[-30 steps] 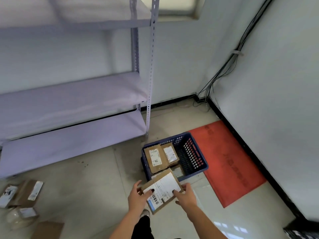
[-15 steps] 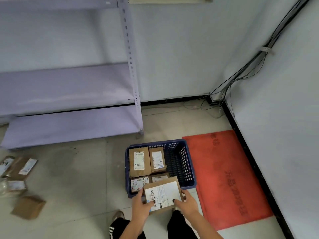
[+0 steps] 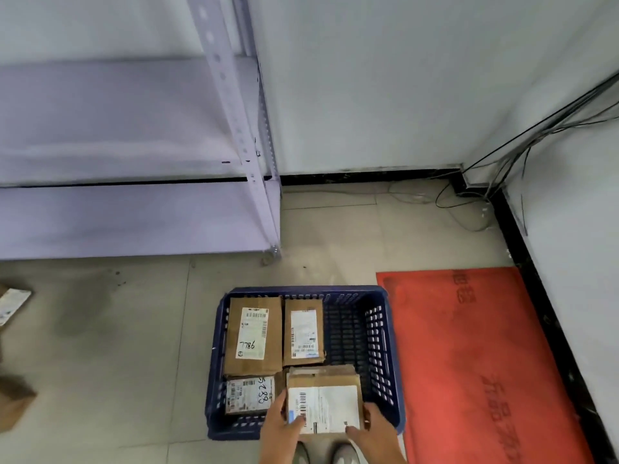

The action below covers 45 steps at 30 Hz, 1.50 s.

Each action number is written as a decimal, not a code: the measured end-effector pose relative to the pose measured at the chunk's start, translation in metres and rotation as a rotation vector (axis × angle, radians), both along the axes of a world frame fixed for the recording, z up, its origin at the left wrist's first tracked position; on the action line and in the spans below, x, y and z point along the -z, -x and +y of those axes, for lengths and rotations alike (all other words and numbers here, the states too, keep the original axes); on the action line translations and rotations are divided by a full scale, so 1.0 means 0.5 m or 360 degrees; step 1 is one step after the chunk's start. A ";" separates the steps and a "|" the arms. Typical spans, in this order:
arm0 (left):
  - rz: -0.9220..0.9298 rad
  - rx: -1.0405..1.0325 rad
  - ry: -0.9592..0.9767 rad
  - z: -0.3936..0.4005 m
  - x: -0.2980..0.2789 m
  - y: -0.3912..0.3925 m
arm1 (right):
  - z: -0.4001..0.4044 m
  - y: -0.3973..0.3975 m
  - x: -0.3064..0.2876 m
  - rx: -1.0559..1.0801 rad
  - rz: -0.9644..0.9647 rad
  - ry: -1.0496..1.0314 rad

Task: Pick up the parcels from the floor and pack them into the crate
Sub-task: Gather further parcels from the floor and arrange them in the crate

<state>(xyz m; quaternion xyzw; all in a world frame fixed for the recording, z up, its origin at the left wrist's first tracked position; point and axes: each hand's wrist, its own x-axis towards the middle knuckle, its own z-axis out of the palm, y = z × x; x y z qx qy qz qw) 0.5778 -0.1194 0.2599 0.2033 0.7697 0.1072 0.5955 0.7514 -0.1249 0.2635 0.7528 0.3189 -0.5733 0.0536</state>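
Blue crate [image 3: 382, 333] on the tiled floor [image 3: 134, 329], beside a red mat [image 3: 475, 363]. Inside, 3 parcels lying flat: a large one marked 7786 [image 3: 253, 334] at far left, a narrower one [image 3: 303, 331] just to its right, a small one marked 5288 [image 3: 249, 395] at near left. A 4th, the held parcel [image 3: 325, 400], over the crate's near right part, label up, resting on or just above another carton edge; contact unclear. Left hand [image 3: 279, 430] gripping its left edge, thumb curled onto the barcode label. Right hand [image 3: 373, 430] gripping its near right corner, fingers [image 3: 353, 430] curled under and against the edge. More parcels [image 3: 13, 304] left on the floor at far left, well apart from the crate. Lilac shelving [image 3: 134, 212] against the wall behind; cables [image 3: 469, 195] in the corner.
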 end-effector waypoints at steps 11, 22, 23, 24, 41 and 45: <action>0.0018 0.0046 0.0204 -0.013 0.393 0.015 | 0.015 0.047 0.376 -0.0278 0.0031 0.0127; 0.0149 0.0135 0.0161 0.002 0.378 0.013 | 0.014 0.075 0.398 -0.0233 0.0036 0.0102; 0.0131 0.0119 0.0185 0.004 0.355 0.012 | 0.013 0.072 0.374 -0.0227 0.0025 0.0111; 0.0114 0.0094 0.0208 0.005 0.326 0.014 | 0.013 0.070 0.344 -0.0220 0.0035 0.0126; -0.0111 0.0007 -0.0210 -0.111 -0.458 0.060 | -0.130 0.128 -0.447 0.0142 0.0167 -0.0379; -0.0049 0.0011 -0.0401 -0.212 -0.557 0.100 | -0.206 0.159 -0.573 0.0007 0.0141 -0.0477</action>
